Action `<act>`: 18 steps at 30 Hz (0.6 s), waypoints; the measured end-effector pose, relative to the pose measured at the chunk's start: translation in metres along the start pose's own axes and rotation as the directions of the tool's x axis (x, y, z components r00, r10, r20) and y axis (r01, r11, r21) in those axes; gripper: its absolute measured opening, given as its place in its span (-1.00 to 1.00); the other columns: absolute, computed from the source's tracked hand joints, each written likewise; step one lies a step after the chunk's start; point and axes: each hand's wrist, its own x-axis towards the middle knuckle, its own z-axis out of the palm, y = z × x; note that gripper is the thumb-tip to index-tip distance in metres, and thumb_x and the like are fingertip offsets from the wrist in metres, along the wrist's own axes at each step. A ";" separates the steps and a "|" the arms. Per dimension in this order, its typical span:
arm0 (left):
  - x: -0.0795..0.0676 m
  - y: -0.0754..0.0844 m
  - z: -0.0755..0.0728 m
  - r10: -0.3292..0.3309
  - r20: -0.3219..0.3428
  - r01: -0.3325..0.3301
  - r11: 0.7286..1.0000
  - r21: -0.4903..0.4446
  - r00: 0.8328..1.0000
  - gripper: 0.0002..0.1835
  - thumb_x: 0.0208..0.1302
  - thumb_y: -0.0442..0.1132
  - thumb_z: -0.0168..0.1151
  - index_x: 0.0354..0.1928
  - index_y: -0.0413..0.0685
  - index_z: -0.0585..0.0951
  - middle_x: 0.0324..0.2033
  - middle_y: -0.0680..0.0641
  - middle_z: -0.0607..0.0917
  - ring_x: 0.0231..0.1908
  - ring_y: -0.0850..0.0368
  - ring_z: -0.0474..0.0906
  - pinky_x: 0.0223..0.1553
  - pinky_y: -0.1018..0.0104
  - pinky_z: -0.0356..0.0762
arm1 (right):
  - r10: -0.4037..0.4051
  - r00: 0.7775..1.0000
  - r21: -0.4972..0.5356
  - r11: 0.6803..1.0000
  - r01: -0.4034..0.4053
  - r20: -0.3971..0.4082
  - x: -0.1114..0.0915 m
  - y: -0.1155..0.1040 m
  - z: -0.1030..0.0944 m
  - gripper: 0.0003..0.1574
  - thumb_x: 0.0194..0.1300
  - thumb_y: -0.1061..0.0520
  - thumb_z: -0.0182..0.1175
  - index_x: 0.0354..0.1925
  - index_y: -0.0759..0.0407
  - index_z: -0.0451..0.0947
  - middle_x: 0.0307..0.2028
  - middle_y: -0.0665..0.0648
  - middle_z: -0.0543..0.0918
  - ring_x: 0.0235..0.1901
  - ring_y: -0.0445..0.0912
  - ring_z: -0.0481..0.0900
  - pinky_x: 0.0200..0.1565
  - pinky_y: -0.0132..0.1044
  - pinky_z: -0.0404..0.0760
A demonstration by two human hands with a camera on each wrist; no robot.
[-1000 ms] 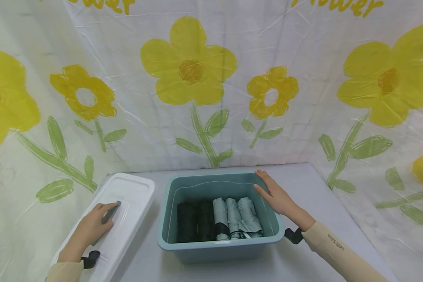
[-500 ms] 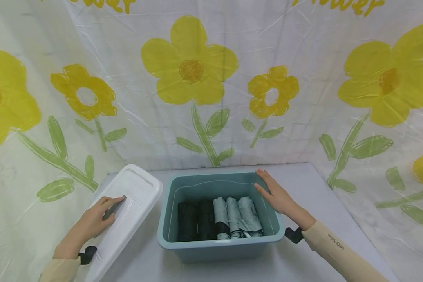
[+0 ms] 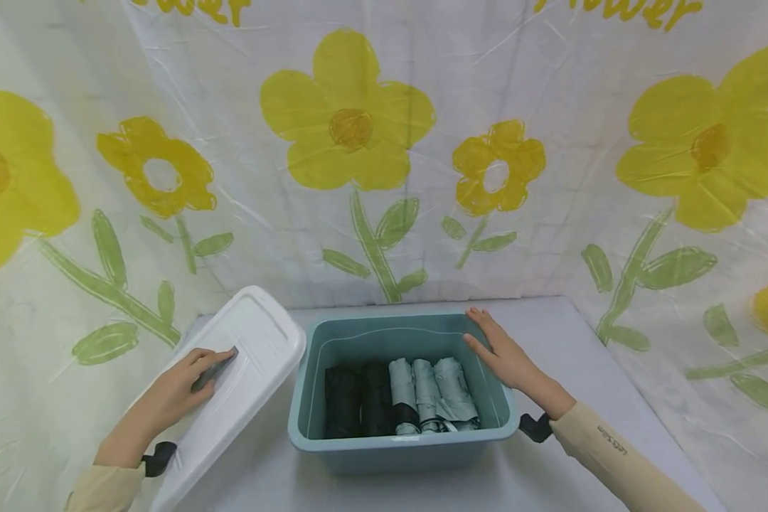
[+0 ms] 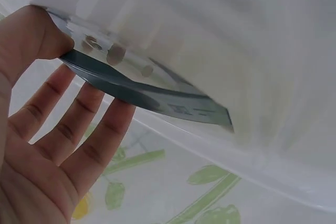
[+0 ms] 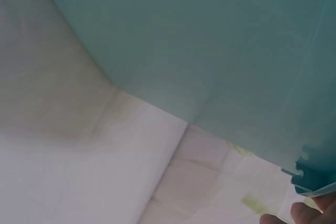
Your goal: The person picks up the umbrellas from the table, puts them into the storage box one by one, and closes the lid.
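My left hand [image 3: 174,395] grips the dark grey handle [image 3: 215,372] of a white plastic lid [image 3: 259,348], thumb on one side and fingers on the other. The lid tilts, its far end raised beside the bin's left rim. In the left wrist view the handle [image 4: 152,98] shows close up, with the fingers against its edge. My right hand [image 3: 508,361] rests on the right rim of a teal storage bin [image 3: 397,445], fingers extended. The right wrist view shows the bin's outer wall [image 5: 184,45] and a few fingertips [image 5: 304,213] at its rim.
Inside the bin lie dark rolled bundles [image 3: 343,403] on the left and several light blue-grey rolled bundles [image 3: 425,391] on the right. The bin stands on a white-covered table [image 3: 569,341]. Behind hangs a flower-printed curtain [image 3: 550,249].
The left hand has lifted the lid's far end and brought it rightward, closer to the bin. The right hand and the bin stay in place.
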 end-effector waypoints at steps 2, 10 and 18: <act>0.002 0.001 -0.001 0.021 -0.002 -0.021 1.000 0.003 1.000 -0.36 -0.14 -0.55 0.31 0.11 -0.09 0.52 -0.17 0.01 0.54 -0.26 0.20 0.47 -0.33 0.54 0.34 | -0.003 1.000 0.006 1.000 0.003 -0.001 0.000 0.001 0.000 -0.23 0.43 -0.18 -0.15 0.42 0.13 -0.03 0.43 0.20 -0.02 0.42 0.14 -0.21 0.29 0.24 -0.07; 0.014 0.010 -0.002 0.088 -0.017 -0.088 0.996 0.009 0.996 -0.36 -0.17 -0.56 0.32 0.09 -0.12 0.53 -0.17 0.00 0.55 -0.24 0.19 0.47 -0.26 0.60 0.30 | -0.010 1.000 0.019 1.000 0.010 0.000 0.000 0.000 -0.001 -0.24 0.43 -0.17 -0.15 0.42 0.16 -0.02 0.43 0.21 -0.03 0.42 0.15 -0.22 0.29 0.25 -0.08; 0.026 0.020 -0.002 0.133 0.020 -0.133 0.991 0.022 0.991 -0.36 -0.16 -0.54 0.34 0.10 -0.11 0.53 -0.16 -0.02 0.55 -0.24 0.17 0.48 -0.30 0.44 0.40 | -0.009 1.000 0.020 1.000 0.009 0.002 0.000 0.001 0.000 -0.24 0.43 -0.16 -0.15 0.42 0.16 -0.03 0.43 0.22 -0.04 0.42 0.15 -0.23 0.29 0.25 -0.07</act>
